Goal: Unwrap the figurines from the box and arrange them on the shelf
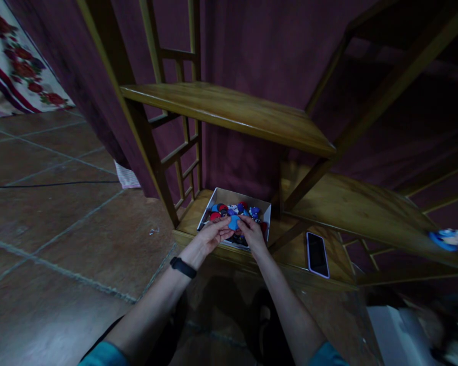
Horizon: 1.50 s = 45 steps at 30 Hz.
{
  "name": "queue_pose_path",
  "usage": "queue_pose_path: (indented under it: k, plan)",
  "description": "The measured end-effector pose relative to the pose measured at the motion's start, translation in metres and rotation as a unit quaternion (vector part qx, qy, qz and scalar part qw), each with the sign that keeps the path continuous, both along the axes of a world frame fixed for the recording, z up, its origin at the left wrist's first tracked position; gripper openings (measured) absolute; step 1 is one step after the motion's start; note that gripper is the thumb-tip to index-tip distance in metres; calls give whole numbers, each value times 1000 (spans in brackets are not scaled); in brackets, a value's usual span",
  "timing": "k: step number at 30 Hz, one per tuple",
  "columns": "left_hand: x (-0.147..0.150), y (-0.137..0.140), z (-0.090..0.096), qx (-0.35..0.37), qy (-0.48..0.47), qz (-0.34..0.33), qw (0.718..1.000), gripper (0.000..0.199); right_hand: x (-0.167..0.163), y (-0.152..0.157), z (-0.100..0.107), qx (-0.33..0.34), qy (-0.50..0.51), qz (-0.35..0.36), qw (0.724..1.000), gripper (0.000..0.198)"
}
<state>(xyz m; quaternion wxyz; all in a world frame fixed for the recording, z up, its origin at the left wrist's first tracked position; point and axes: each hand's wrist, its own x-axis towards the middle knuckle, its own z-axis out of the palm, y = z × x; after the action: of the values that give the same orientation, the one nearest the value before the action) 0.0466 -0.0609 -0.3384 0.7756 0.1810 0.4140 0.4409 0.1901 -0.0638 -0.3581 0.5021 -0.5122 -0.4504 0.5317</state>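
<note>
Between my two hands is a small flat blue piece (234,222), rounded in outline; its kind is too small to tell. My left hand (215,234) grips its left edge between thumb and fingers, with a dark band (183,267) round the wrist. On the piece's right edge, my right hand (252,234) pinches with its fingers. Both hands are over the front of a white cardboard box (246,195). Inside the box lie several small red, blue, purple and black items (254,212), partly hidden by my hands.
The box stands on the bottom board of a wooden shelf unit (193,211). A middle shelf (229,109) juts out above it. To the right lies a phone (318,254) in a pale purple case. A blue figure (450,238) sits on another shelf. A purple curtain (244,56) hangs behind.
</note>
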Motion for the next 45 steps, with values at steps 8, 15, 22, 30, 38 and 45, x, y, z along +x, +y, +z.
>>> queue_pose_path:
  k: [8,15,22,30,38,45]
  plan:
    - [0,4,-7,-38,2,-27,999,20,7,5,-11,50,-105,-27,993,33]
    - [0,4,-5,-62,32,-40,997,27,5,3,-8,46,-69,16,996,35]
    - [-1,4,-3,-83,127,-98,984,46,2,-1,0,11,-49,29,998,40]
    - [-3,5,-1,-97,160,-128,974,56,1,-4,7,4,-55,50,997,40]
    - [-4,6,-4,-96,152,-139,974,57,0,-4,7,-11,-30,57,998,36]
    - [-2,5,-4,-95,151,-133,975,57,-1,-3,5,-20,-16,50,998,35]
